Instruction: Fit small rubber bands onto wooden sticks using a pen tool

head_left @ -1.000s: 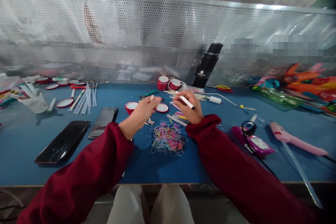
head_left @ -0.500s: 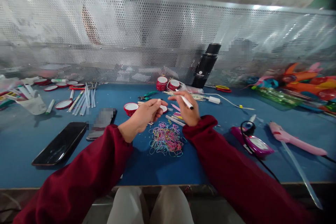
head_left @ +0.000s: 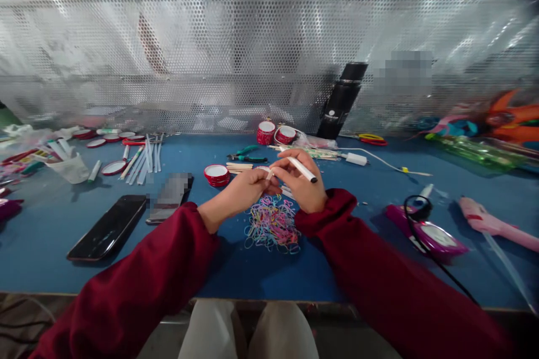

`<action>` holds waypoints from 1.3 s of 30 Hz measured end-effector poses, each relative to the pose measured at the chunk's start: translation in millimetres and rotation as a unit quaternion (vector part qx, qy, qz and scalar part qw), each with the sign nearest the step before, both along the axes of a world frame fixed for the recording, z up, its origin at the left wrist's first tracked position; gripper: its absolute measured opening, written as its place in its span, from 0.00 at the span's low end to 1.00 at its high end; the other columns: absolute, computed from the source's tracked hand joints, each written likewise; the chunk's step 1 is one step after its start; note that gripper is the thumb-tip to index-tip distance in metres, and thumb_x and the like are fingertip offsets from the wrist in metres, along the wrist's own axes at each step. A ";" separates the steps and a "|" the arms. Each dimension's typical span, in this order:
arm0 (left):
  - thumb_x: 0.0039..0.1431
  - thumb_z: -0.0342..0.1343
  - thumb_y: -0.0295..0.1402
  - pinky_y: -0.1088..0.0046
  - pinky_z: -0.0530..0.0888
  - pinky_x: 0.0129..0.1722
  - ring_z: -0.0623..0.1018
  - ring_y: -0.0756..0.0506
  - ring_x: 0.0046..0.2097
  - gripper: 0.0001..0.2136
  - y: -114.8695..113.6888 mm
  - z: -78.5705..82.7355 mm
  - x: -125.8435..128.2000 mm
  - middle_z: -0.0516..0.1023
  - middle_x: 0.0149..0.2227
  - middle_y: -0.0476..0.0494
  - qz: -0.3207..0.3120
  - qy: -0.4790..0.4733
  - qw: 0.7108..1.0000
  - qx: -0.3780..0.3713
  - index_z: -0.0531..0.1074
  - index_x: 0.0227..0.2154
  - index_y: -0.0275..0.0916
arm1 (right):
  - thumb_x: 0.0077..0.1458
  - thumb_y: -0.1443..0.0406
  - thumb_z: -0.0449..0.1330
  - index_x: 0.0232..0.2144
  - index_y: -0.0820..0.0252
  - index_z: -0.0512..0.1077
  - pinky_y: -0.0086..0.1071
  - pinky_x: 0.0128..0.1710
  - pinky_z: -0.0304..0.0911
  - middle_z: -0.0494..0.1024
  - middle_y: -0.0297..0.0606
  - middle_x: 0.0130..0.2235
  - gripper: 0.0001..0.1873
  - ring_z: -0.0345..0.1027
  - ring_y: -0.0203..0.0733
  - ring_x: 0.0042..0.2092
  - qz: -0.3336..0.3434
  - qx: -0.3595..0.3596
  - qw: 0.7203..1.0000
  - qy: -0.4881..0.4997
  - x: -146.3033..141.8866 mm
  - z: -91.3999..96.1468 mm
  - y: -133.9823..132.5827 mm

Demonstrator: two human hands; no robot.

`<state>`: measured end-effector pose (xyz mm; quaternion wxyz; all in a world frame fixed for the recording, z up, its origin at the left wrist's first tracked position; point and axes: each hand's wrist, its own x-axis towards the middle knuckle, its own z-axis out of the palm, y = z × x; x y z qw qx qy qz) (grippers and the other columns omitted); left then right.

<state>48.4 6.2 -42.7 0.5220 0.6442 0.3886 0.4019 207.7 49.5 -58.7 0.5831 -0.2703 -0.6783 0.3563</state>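
My right hand (head_left: 306,188) is closed around a white marker (head_left: 301,168) whose black end points down to the right. Close beside it, my left hand (head_left: 242,193) pinches a small pale strip (head_left: 270,174), and the right fingertips meet it there; its kind is unclear. Just below both hands lies a loose heap of coloured rubber bands (head_left: 273,225). Left of the fingers sit a red-rimmed container with a white top (head_left: 216,174) and short wooden sticks (head_left: 239,168). More pens behind the hands are partly hidden.
Two phones (head_left: 107,228) lie left, near a cup of pens (head_left: 69,168) and translucent glue sticks (head_left: 141,162). Behind are green-handled pliers (head_left: 247,155), small red drums (head_left: 266,133) and a black flask (head_left: 343,102). On the right are a purple device (head_left: 429,233) and a pink glue gun (head_left: 497,223).
My hands have come together, the right fingertips now meeting the pale strip in my left hand. The camera view has turned slightly left.
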 end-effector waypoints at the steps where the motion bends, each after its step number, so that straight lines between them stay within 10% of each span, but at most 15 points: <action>1: 0.61 0.50 0.29 0.74 0.70 0.37 0.73 0.51 0.33 0.07 0.9 -0.8 -1.6 0.76 0.31 0.44 0.009 0.040 0.998 0.044 0.73 0.32 0.34 | 0.50 0.64 0.65 0.41 0.52 0.67 0.39 0.38 0.69 0.78 0.31 0.33 0.16 0.73 0.39 0.33 -0.003 0.006 1.000 0.003 1.5 1.5 -0.1; 5: 0.60 0.52 0.33 0.75 0.67 0.34 0.70 0.51 0.31 0.10 1.4 -0.8 -5.7 0.74 0.28 0.46 0.010 0.131 0.984 0.118 0.75 0.29 0.35 | 0.51 0.65 0.65 0.42 0.53 0.68 0.40 0.41 0.67 0.78 0.32 0.33 0.15 0.73 0.40 0.36 -0.018 0.036 0.999 -0.022 6.9 6.1 -1.8; 29: 0.65 0.46 0.32 0.80 0.61 0.18 0.70 0.54 0.21 0.06 -5.7 6.2 2.1 0.72 0.24 0.50 0.034 0.027 0.999 -0.021 0.64 0.33 0.36 | 0.63 0.59 0.53 0.44 0.54 0.75 0.35 0.33 0.66 0.74 0.33 0.29 0.14 0.68 0.37 0.31 -0.107 0.131 0.986 0.000 6.0 10.4 -19.6; 39: 0.64 0.49 0.37 0.78 0.65 0.23 0.70 0.54 0.22 0.11 2.9 -16.9 9.5 0.70 0.22 0.50 0.004 0.065 0.992 0.109 0.62 0.28 0.37 | 0.54 0.66 0.61 0.40 0.56 0.72 0.35 0.35 0.67 0.75 0.35 0.35 0.09 0.69 0.39 0.34 -0.131 0.159 0.977 -0.060 9.3 10.6 -26.6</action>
